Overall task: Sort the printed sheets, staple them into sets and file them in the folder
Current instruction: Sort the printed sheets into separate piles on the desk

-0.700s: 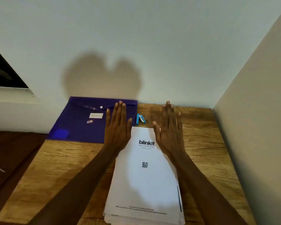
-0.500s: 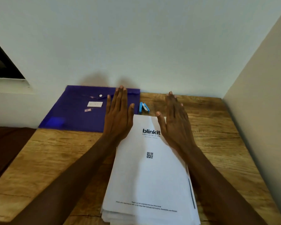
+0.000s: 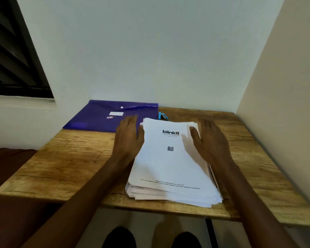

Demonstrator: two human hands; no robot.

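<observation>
Both my hands have dropped from hovering flat over the table down to the top corners of the paper stack (image 3: 170,163). My left hand (image 3: 128,138) sits against its left edge and my right hand (image 3: 210,140) against the right edge, fingers loosely extended, not gripping anything. Purple snap folder (image 3: 104,117) lies just past my left fingertips, and the little blue stapler (image 3: 162,116) sits beyond the stack, between my hands, on the wooden table (image 3: 64,163).

Stack of printed sheets (image 3: 170,163) on wooden surface (image 3: 70,158), left hand (image 3: 128,140) and right hand (image 3: 211,142) flanking its far corners; purple folder (image 3: 104,119), blue stapler (image 3: 162,116) behind.
</observation>
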